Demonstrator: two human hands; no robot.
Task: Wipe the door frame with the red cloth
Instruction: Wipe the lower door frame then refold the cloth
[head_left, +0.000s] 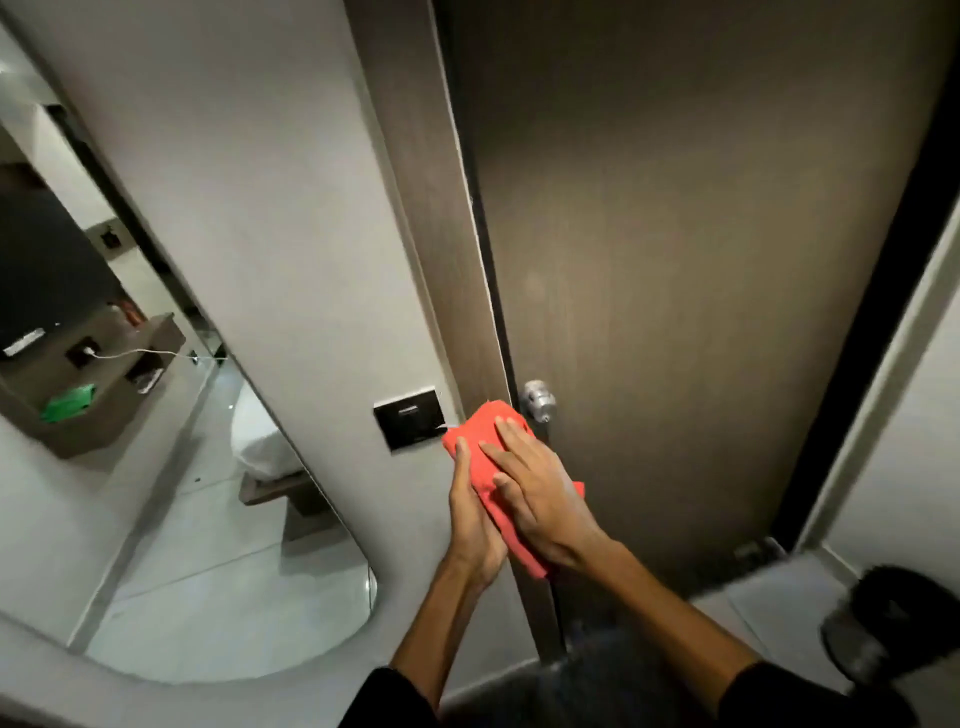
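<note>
A hotel-style room or small apartment entry is shown. A dark wood-grain door (675, 260) with a round metal knob (539, 401) is set in a matching door frame (415, 208) at 12 o'clock. A black switch plate (410, 425) is mounted on the pale wall (249, 182) just beside the frame. At 9 o'clock a tall rounded mirror (171, 467) is fixed to the wall; a bed with white linen (257, 441), a wall-mounted shelf unit (104, 389) with a white charging cable (135, 354) plugged in, and a glossy tiled floor are reflected in it. Light floor tiles (769, 603) are seen at 4 o'clock.
</note>
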